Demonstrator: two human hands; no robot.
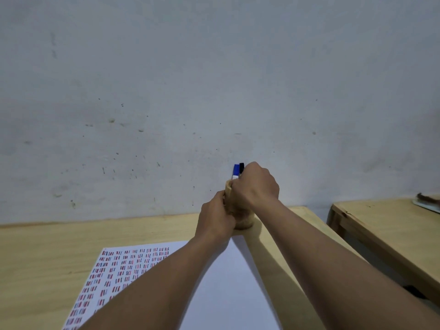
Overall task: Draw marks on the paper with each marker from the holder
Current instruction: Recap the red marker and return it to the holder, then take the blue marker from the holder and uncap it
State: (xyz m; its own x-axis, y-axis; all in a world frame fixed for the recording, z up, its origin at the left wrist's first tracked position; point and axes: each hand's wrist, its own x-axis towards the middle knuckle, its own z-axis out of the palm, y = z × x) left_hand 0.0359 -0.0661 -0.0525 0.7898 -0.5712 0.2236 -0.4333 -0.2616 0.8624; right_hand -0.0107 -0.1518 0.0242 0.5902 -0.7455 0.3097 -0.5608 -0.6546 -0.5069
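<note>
A wooden marker holder (241,221) stands on the table beyond the far right corner of the paper. My left hand (215,216) wraps around its left side. My right hand (256,184) is closed over its top, fingers around the markers there. A blue-capped marker (236,170) and a black-capped marker (241,166) stick up beside my right fingers. Which marker the right hand grips is hidden. The white paper (228,282) lies in front of me, its left part covered with rows of short red, blue and black marks (123,265).
The light wooden table (47,258) runs up against a scuffed grey wall (214,91). A second wooden table (385,225) stands to the right across a narrow gap, with a flat object (428,202) at its far edge.
</note>
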